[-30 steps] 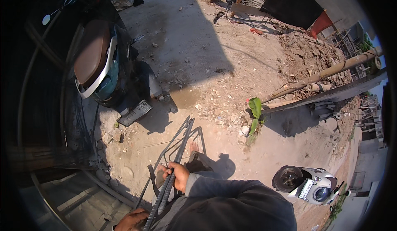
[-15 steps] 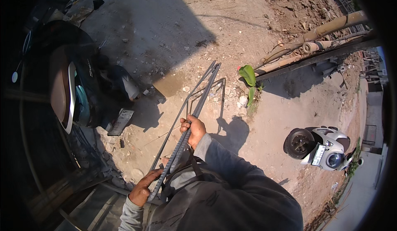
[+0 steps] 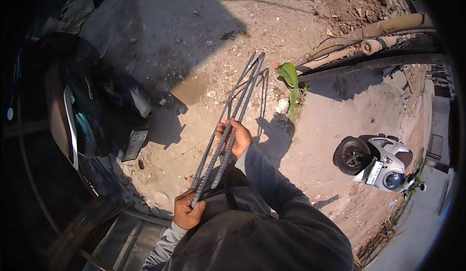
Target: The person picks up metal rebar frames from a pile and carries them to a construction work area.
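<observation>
One bundle of slender grey ribbed steel rods [image 3: 209, 166], bent at the far end, held slantwise in front of the dark-clothed torso, its near ends at lower left and its bend reaching up and away over the pale, stony dirt ground [image 3: 330, 140]. One left hand [image 3: 189, 210], bare, in a light grey sleeve [image 3: 165, 246]: fingers curled around the near end of the rods. One right hand [image 3: 239, 140], bare, higher up: fingers grasping the rods around their middle; I cannot count the rods for certain where the fingers cover them. On my feed's left, one dark scooter with a brown seat [image 3: 58, 113], partly lost in shadow. On the right, one white scooter with a round headlamp [image 3: 383, 161], well apart from the hands. Beyond the right hand, one green broad-leaved plant [image 3: 289, 74], rooted near one white stone [image 3: 282, 106]. At upper right, one long yellowish bamboo pole [image 3: 388, 27], lying above a dark beam [image 3: 374, 63].
</observation>
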The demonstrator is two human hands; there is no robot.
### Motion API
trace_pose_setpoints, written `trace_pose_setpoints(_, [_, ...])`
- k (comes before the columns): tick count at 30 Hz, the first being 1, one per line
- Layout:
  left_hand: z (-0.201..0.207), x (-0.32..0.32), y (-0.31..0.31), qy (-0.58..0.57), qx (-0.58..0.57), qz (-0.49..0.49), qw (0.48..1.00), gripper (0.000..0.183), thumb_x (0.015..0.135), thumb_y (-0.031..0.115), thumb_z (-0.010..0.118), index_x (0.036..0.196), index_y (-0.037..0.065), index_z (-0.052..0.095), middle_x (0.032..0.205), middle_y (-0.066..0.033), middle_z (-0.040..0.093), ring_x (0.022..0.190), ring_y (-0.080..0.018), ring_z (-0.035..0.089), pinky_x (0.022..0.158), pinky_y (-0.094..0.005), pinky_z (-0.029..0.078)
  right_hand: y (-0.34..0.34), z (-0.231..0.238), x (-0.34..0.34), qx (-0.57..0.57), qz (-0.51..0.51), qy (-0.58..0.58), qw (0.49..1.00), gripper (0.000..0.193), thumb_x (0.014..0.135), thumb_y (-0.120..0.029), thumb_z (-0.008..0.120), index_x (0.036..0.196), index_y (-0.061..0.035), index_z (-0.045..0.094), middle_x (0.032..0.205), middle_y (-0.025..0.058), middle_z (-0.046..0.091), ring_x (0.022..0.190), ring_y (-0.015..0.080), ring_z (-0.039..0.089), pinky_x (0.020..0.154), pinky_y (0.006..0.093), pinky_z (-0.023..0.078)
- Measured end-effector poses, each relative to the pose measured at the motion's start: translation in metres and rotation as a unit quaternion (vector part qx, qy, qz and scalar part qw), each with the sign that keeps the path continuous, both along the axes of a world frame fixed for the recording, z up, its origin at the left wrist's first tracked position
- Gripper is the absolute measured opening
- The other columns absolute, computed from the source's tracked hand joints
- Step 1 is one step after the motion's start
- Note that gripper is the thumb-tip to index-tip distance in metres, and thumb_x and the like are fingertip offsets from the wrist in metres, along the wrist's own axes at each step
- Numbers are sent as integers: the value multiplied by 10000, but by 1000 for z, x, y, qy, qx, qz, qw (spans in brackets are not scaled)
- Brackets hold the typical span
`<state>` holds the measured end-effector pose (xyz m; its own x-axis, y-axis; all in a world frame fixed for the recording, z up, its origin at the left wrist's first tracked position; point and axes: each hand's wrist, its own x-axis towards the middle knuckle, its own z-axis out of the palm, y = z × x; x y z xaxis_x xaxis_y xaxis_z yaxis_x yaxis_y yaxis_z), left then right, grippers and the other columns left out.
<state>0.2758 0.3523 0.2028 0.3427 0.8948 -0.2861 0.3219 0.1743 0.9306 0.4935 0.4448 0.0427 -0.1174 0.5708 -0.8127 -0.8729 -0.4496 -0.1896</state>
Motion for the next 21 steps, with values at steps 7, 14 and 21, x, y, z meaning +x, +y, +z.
trace_pose_setpoints(7, [-23, 21, 94, -26, -132, 104, 985, 311, 889, 197, 516, 644, 5, 524, 563, 5, 481, 487, -50, 386, 450, -223, 288, -17, -10, 28, -5, -31, -18, 999, 121, 891, -180, 508, 910, -65, 477, 838, 86, 559, 550, 78, 430, 407, 206, 369])
trace_pose_setpoints(14, [-19, 47, 160, -72, -99, 121, 985, 293, 900, 217, 527, 686, 17, 538, 529, 27, 434, 432, -27, 321, 402, -210, 226, -47, -7, 78, -18, -37, -48, 998, 130, 921, -185, 485, 896, -58, 476, 809, 59, 519, 466, 55, 388, 344, 191, 353])
trace_pose_setpoints(21, [-15, 82, 216, -183, -117, 72, 973, 212, 883, 215, 556, 843, 7, 565, 683, -27, 514, 519, -64, 431, 449, -218, 315, -41, -13, 96, -31, -78, -15, 996, 70, 880, -111, 521, 901, -65, 473, 764, 39, 525, 442, 39, 379, 337, 180, 307])
